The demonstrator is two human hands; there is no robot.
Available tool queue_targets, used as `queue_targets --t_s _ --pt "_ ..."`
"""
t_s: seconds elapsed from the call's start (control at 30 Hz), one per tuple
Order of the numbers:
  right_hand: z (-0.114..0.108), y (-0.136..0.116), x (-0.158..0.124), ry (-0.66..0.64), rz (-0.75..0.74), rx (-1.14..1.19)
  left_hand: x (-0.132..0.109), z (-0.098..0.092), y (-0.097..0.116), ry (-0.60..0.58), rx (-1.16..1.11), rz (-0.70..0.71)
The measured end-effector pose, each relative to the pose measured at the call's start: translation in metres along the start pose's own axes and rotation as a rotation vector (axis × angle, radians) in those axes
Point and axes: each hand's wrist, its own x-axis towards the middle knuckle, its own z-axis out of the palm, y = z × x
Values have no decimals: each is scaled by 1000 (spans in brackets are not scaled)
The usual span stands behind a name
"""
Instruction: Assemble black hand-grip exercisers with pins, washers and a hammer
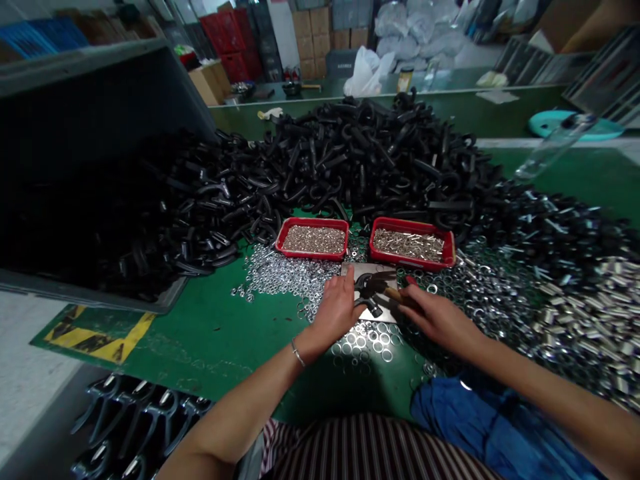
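On a small metal plate (387,313) lies a black curved plastic part (369,305). My left hand (337,308) is closed on this part at the plate's left side, its fingers pointing forward. My right hand (437,317) grips a wooden-handled tool (394,295) that looks like a hammer, its dark head over the plate beside the part. The head's exact shape is hard to make out. Just behind the plate stand two red trays: the left tray (279,241) holds tiny metal pieces, the right tray (451,257) holds small pins. Loose metal rings (360,341) lie in front of the plate.
A large heap of black parts (365,153) spreads across the back, spilling from a tipped grey bin (187,87) at left. Small shiny nuts (285,273) lie left of the plate. Bolts (565,220) and metal sleeves (600,313) pile at right. A clear bottle (553,147) stands behind.
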Motion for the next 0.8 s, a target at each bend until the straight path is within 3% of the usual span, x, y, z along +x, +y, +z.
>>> queue_targets --t_s 0.13,0.23,0.3,0.4,0.47,0.57,0.73,0.8 --pt "-7 20 -29 124 167 157 5 -14 -4 -64 -240 -82" --pt "-20 57 -60 238 335 149 12 -22 -6 -144 -539 -182" --pt "-30 86 -74 225 373 63 17 -22 -9 -106 -529 -199" --pt "-38 109 -76 198 272 -245 22 -16 -14 -11 -384 -207" --pt "-35 104 -64 235 170 -440 21 -13 -17 -15 -423 -242" --pt "-16 73 -32 213 113 -464 16 -14 -15 -68 -455 -303" --pt "11 36 12 97 292 -516 7 -39 -12 -39 76 -171" --pt "11 35 18 60 333 -537 9 -46 -21 -46 116 -87"
